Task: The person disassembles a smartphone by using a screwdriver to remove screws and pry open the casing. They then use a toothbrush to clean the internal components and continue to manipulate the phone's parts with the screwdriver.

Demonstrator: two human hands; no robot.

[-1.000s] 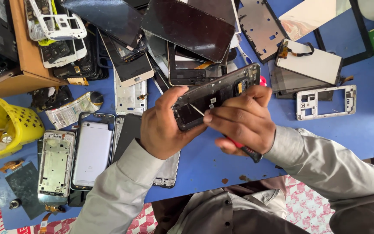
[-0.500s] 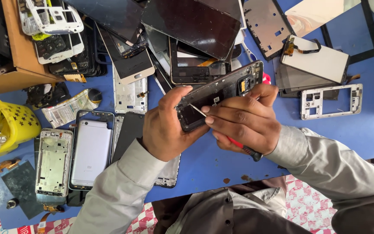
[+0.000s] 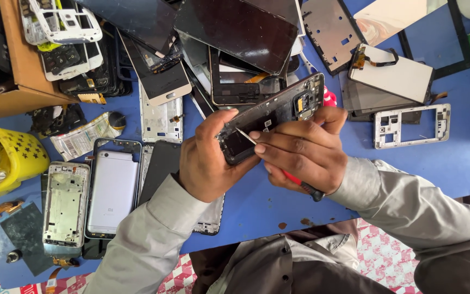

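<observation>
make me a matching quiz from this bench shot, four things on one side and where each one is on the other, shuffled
Things:
1. yellow basket
2. dark phone frame
3. screwdriver
4. white phone frame

Places:
A. lying on the blue table, right of the hands
B. in the right hand, tip on the phone
C. left edge of the table
D. gripped by the left hand, above the table

Pairs: 1-C, 2-D, 3-B, 4-A

The basket (image 3: 6, 160) lies left of 2 phone frames (image 3: 65, 204) (side by side) on the table (image 3: 452, 163).
</observation>
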